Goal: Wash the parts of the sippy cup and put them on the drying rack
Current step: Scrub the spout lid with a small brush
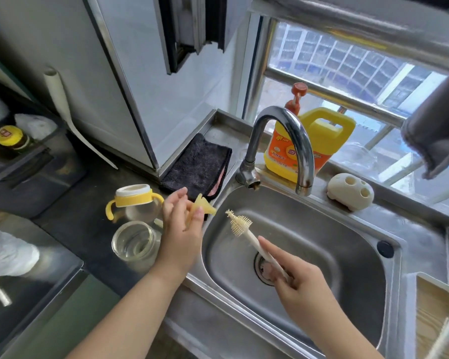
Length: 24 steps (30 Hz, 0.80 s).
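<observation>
1. Head view, the grips: the left hand (182, 224) pinches the yellow silicone spout (202, 208) between thumb and fingers, just left of the sink (389, 257) rim, with its narrow tip pointing toward the basin. The right hand (300, 277) is curled round the handle of the small bristled brush (240, 225), held over the basin with the head aimed at the spout and a little apart from it.

2. Handling, as I judge it: the spout looks soft, light and thin-walled, so it should fold under a hard squeeze and turn slippery once soapy. Holding it by the wide flange leaves the nozzle open to the brush (the bristles look soft too).

3. Other parts: the yellow-handled cup collar (133, 196) with its white cap sits on the counter left of the sink, and the clear cup body (134, 242) stands just beside it, nearer the person. The body looks stiff and light; glass or plastic I cannot tell.

4. Writing: the yellow detergent jug (319, 141), behind the faucet (283, 146) at the sink's back edge, carries an orange label with print too small to read. No drying rack can be picked out for certain.
</observation>
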{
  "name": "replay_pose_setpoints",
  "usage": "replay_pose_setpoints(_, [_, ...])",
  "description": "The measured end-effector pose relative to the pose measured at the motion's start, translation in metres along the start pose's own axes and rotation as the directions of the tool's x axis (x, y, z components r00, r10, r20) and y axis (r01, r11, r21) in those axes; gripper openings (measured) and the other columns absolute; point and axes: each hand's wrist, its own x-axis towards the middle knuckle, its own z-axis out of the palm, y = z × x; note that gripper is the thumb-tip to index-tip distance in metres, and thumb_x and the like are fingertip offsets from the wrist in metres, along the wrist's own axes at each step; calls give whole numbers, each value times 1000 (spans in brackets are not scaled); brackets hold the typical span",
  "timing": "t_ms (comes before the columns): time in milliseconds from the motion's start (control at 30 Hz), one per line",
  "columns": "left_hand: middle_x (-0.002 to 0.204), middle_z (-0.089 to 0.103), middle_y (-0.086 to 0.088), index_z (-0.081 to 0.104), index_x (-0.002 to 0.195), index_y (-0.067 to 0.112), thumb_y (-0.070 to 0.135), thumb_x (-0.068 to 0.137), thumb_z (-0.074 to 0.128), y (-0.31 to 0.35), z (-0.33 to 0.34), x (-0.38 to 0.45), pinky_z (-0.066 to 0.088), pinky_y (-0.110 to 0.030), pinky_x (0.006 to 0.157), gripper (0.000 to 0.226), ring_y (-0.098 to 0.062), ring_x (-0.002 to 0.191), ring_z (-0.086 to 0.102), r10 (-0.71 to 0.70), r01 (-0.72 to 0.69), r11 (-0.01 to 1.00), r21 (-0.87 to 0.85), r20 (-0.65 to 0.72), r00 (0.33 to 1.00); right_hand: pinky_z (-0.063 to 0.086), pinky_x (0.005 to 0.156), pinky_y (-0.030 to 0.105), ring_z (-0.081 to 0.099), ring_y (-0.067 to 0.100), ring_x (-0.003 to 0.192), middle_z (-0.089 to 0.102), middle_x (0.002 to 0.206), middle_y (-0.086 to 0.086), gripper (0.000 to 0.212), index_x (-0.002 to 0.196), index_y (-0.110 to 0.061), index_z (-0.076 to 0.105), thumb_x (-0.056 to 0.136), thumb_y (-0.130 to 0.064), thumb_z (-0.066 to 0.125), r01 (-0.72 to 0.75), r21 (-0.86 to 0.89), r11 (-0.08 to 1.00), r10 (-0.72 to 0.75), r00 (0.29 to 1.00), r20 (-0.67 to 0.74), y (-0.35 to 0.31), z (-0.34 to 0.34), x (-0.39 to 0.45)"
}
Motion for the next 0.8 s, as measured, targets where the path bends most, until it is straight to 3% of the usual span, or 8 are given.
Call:
replay_pose_setpoints(67, [118, 55, -8, 55, 110, 12, 22, 99, 45, 21, -1, -9, 48, -33, 95, 18, -14, 102, 56, -229, 283, 862, -421, 175, 958, 42, 64, 10, 58, 3, 73, 62, 85, -17, 61, 123, -64, 44, 91, -14, 56, 109, -56, 993, -111, 993, -35, -8, -9, -12])
replay_pose_setpoints(133, [117, 60, -18, 53, 122, 7, 27, 97, 44, 37, 2, -15, 52, -42, 87, 34, -25, 101, 60, -347, 469, 624, -625, 316, 883, 45, 62, 14, 56, 6, 71, 58, 82, -13, 53, 130, -60, 38, 90, -27, 48, 208, -169, 963, -221, 973, -60, -15, -11, -23])
replay_pose_setpoints(267, [110, 69, -17, 57, 121, 1, 37, 93, 40, 68, 20, -37, 47, -41, 91, 49, -29, 109, 62, -367, 645, 424, -635, 531, 764, 39, 40, 17, 46, 7, 52, 50, 70, -13, 49, 133, -47, 44, 87, -32, 39, 196, -437, 878, -286, 947, -149, -37, -17, -32])
replay_pose_setpoints(367, [111, 67, -22, 55, 120, -1, 34, 100, 34, 86, 30, -40, 50, -43, 92, 46, -33, 109, 63, -356, 686, 318, -654, 589, 726, 31, 37, 16, 46, 9, 48, 51, 67, -12, 52, 131, -42, 46, 81, -26, 44, 151, -558, 816, -315, 925, -211, -46, -26, -38])
replay_pose_setpoints(433, [106, 68, -22, 57, 118, 0, 34, 101, 33, 96, 35, -37, 46, -44, 92, 44, -34, 103, 63, -362, 689, 316, -652, 589, 723, 33, 37, 16, 48, 10, 47, 54, 69, -13, 54, 129, -43, 46, 79, -24, 44, 151, -601, 785, -339, 916, -214, -44, -33, -51])
replay_pose_setpoints(567, [108, 68, -21, 61, 112, 3, 31, 101, 32, 108, 49, -39, 42, -44, 91, 41, -33, 102, 63, -313, 669, 447, -593, 597, 738, 28, 38, 17, 46, 12, 45, 52, 68, -13, 52, 126, -44, 51, 78, -23, 44, 67, -629, 774, -295, 918, -266, -40, -47, -66])
replay_pose_setpoints(667, [107, 68, -20, 61, 112, 4, 32, 102, 31, 118, 57, -41, 43, -44, 93, 43, -33, 102, 62, -285, 666, 434, -606, 609, 740, 29, 36, 18, 44, 11, 43, 51, 68, -12, 54, 125, -41, 56, 76, -22, 46, 8, -633, 774, -282, 899, -334, -45, -44, -65])
replay_pose_setpoints(800, [105, 67, -23, 60, 112, -2, 30, 101, 33, 122, 65, -53, 47, -41, 90, 44, -33, 97, 63, -301, 712, 424, -560, 655, 693, 35, 33, 23, 45, 11, 45, 52, 71, -12, 69, 132, -41, 47, 68, -16, 58, -88, -542, 836, -192, 878, -439, -52, -50, -67])
